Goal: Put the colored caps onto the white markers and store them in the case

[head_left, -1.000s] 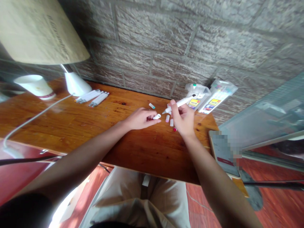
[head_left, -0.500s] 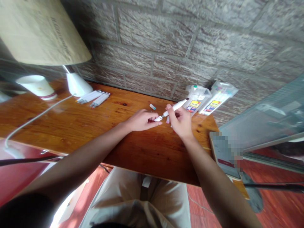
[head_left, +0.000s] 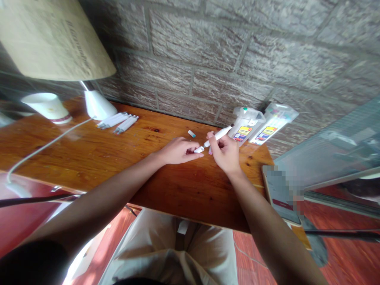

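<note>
right of lamp [head_left: 59, 41]: right hand [head_left: 226, 154] closed pen-fashion round a marker [head_left: 219, 135]; left hand [head_left: 179, 151] curled, pinching a white cap [head_left: 198, 150] with its mouth just beside the tip, probably to keep both in line; other pens [head_left: 115, 119] beside lamp, presumably for elbow room

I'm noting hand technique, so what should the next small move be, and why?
Probably ease the long white marker pen into the small hollow white cap: the right hand points the pen's tip at the cap's open end, which the left hand holds facing it.
</note>
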### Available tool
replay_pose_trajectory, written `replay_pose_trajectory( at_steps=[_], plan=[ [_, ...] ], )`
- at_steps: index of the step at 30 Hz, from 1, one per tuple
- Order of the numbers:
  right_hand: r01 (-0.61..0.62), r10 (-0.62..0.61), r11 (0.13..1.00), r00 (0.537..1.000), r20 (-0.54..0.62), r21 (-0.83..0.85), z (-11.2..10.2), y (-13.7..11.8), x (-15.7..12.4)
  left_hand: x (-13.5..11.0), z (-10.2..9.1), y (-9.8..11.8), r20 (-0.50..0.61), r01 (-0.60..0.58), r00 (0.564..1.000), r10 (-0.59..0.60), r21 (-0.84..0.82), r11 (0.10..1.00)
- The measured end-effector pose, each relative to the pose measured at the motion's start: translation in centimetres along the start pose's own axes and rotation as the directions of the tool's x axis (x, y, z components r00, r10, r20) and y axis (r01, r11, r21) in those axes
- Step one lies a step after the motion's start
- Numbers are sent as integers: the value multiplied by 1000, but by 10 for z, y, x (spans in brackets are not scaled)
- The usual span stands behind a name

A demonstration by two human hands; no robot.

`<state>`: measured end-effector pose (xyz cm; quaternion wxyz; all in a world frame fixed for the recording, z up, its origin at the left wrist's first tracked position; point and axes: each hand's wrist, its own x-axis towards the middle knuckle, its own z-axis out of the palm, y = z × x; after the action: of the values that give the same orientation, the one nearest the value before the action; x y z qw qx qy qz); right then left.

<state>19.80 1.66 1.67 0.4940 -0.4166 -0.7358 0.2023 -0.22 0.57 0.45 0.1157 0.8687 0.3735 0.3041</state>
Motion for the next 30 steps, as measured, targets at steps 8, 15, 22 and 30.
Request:
replay_pose_trajectory(
  at_steps=[8, 15, 22, 30],
  plan=[
    [40, -40, 998, 999, -6, -45, 0, -4, 0, 0, 1, -2, 24, -3, 1000, 3, -3, 1000],
    [72, -73, 996, 997, -3, -61, 1, -5, 0, 0, 1, -3, 44, 19, 999, -19, 1, 1000],
    [92, -92, 993, 996, 7, -71, 2, -4, 0, 0, 2, -3, 48, 10, 999, -10, 0, 1000],
    [112, -109, 991, 993, 39, -79, 4, -5, -1, -1, 3, -5, 45, -1, 999, 1, -14, 1000]
  ],
)
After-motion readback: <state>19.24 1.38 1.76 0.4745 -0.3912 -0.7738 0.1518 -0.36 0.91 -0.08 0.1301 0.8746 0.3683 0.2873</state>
